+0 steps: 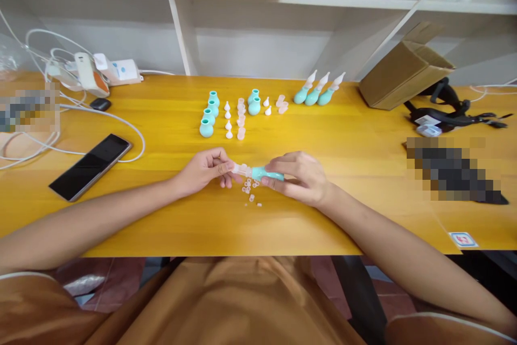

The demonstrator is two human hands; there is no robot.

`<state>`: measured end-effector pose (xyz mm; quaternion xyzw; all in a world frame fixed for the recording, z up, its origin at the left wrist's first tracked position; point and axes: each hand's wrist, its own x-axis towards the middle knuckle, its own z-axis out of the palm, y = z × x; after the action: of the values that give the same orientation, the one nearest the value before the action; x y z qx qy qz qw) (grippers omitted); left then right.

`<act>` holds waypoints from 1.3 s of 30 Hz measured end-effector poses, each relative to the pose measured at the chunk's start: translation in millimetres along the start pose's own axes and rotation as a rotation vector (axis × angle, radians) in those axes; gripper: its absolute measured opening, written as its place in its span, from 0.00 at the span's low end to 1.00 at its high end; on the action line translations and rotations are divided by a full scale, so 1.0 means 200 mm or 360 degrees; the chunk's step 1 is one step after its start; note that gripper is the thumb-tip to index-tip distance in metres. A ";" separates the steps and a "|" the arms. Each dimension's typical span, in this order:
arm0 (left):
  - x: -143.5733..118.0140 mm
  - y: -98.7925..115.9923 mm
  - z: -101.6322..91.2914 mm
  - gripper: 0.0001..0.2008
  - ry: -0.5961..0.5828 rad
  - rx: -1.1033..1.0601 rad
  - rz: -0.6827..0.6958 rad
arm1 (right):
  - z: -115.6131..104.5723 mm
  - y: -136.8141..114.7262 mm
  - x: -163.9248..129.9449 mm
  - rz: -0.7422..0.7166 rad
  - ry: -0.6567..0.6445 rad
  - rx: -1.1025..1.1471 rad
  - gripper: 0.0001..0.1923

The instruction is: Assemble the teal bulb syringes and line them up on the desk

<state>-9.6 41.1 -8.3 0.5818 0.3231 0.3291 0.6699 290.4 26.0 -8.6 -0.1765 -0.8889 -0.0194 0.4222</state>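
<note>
Teal bulb (270,174) gripped by right hand (299,177); left hand (204,170) pinching clear tip (239,169); no legible writing.

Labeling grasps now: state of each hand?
Left hand: fingers pinch the clear tip.
Right hand: closed on the teal bulb.

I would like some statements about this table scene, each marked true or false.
1. Both hands hold one teal bulb with a clear tip. True.
2. The phone lies right of the right hand. False: it lies left of the left hand.
3. Three assembled pieces stand near the cardboard box. True.
4. Small clear rings lie on the shelf. False: they lie on the table under the hands.
</note>
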 end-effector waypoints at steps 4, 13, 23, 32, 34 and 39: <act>0.00 0.00 0.00 0.27 0.0002 -0.0019 -0.0002 | -0.02 0.02 0.00 -0.0011 -0.0163 0.0007 0.08; -0.01 0.00 0.01 0.27 0.0023 0.0018 -0.0001 | -0.01 0.03 -0.01 0.0015 -0.0220 0.0182 0.14; 0.00 -0.03 0.00 0.27 0.0089 0.0067 0.0047 | 0.00 0.02 -0.02 -0.0036 -0.0095 0.0052 0.11; -0.01 -0.03 0.00 0.25 0.0070 0.0075 0.0061 | 0.00 -0.02 -0.02 0.0077 -0.0055 0.0063 0.12; -0.01 -0.02 0.00 0.26 0.0079 0.0083 0.0055 | 0.01 -0.01 -0.01 0.0003 -0.0037 0.0006 0.10; -0.02 0.00 0.01 0.26 0.0088 0.0118 0.0052 | 0.01 -0.03 0.01 -0.0028 0.0014 0.0011 0.12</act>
<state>-9.6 37.1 -8.0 0.6020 0.3441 0.3438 0.6333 286.5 21.6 -6.9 -0.1672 -0.8887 -0.0210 0.4265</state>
